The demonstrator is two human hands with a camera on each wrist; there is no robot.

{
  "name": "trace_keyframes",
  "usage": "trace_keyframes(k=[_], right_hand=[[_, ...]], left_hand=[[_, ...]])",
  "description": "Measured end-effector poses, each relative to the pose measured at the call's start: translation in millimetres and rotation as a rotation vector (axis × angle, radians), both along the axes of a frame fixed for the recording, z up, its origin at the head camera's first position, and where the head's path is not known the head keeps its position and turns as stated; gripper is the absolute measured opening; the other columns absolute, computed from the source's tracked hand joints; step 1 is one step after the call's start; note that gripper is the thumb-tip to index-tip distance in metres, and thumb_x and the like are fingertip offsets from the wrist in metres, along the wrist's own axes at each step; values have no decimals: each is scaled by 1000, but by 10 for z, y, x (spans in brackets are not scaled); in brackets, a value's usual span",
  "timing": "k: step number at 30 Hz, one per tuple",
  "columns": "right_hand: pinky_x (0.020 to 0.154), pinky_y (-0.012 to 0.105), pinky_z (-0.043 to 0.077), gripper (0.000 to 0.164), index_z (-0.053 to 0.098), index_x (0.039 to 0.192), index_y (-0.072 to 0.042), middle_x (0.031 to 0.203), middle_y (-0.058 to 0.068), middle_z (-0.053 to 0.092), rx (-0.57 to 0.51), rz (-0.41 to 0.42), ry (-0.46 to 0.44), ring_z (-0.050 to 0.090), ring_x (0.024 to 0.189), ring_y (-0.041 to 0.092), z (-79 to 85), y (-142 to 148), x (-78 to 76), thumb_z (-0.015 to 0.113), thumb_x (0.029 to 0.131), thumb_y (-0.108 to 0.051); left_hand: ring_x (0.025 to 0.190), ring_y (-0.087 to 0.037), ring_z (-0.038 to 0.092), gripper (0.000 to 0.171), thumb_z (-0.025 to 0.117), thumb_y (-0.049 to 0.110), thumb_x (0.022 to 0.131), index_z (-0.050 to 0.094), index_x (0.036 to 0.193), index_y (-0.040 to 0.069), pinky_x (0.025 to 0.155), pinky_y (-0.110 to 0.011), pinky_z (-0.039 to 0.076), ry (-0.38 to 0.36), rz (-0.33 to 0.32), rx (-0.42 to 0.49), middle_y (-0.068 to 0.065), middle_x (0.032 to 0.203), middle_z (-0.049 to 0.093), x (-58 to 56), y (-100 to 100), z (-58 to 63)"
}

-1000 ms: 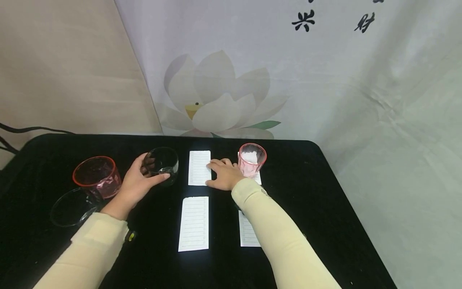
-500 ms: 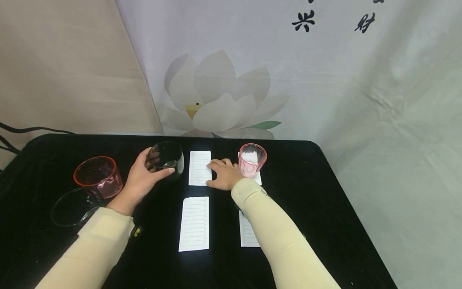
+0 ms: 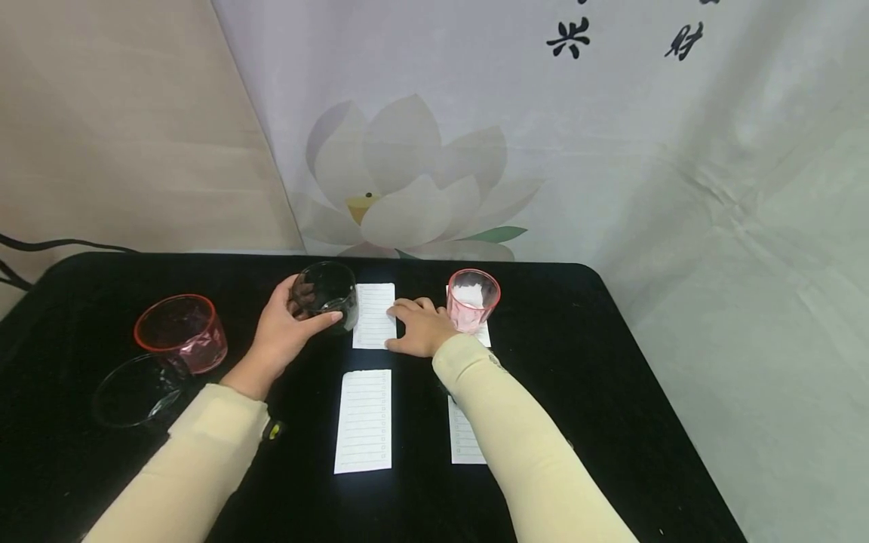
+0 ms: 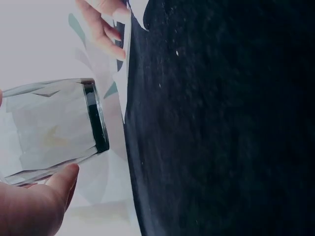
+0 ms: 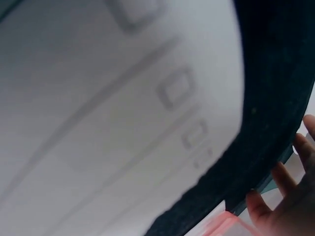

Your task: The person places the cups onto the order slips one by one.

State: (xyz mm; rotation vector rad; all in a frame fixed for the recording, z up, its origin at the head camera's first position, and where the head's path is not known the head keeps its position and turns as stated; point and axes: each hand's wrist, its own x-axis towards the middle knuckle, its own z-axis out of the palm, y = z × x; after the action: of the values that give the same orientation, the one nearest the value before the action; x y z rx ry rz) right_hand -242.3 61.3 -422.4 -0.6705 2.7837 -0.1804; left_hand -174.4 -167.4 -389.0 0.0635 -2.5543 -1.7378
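Observation:
My left hand (image 3: 281,328) grips a clear, dark-looking glass tumbler (image 3: 343,308) between thumb and fingers. In the left wrist view the tumbler (image 4: 54,128) is held off the black cloth, its thick base facing it. It overlaps the left edge of a lined paper slip (image 3: 376,328) at the back. My right hand (image 3: 424,329) lies low over the table with relaxed, spread fingers, fingertips at that slip's right edge. Just beyond it, a pink-tinted glass (image 3: 468,317) with a red rim and white paper inside stands on another slip (image 3: 485,337).
On the left stand a larger red-rimmed glass bowl (image 3: 207,348) and a clear glass bowl (image 3: 152,411) in front of it. Nearer me lie two more lined slips, a left one (image 3: 363,422) and a right one (image 3: 464,437) partly under my right sleeve. A curtain (image 3: 611,151) hangs behind the table.
My left hand has moved to the right and slightly away from me with the tumbler, bringing it over the back slip's left edge. The right hand has stayed in place.

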Motion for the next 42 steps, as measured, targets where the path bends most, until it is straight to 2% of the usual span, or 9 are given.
trace_keyframes(k=[6,20,35,42], right_hand=[[106,44,34,67,44,145,-28,154,-8,33,4,3,4,30,137,22,-5,4,-2,60,85,-54],[106,45,34,68,43,145,-27,155,-8,33,13,3,4,30,138,22,-2,-11,-9,60,85,-55],[109,47,33,68,43,145,-27,155,-7,33,4,0,11,29,138,23,-31,-12,-23,59,85,-55],[108,47,34,68,44,144,-27,155,-7,32,-2,8,7,29,138,23,-11,-1,-12,59,85,-55]], left_hand=[[134,-38,39,88,75,21,85,19,150,1,112,-50,34,14,9,19,-24,145,37,-65,74,-39],[135,-37,38,86,74,21,85,20,150,3,112,-49,34,-9,31,22,-23,146,37,-146,174,-105],[134,-36,39,84,74,16,84,22,148,3,112,-48,35,-15,9,63,-22,145,38,-181,257,-162],[137,-37,36,85,74,18,85,19,149,2,112,-48,34,-27,-22,62,-23,146,36,-181,301,-188]])
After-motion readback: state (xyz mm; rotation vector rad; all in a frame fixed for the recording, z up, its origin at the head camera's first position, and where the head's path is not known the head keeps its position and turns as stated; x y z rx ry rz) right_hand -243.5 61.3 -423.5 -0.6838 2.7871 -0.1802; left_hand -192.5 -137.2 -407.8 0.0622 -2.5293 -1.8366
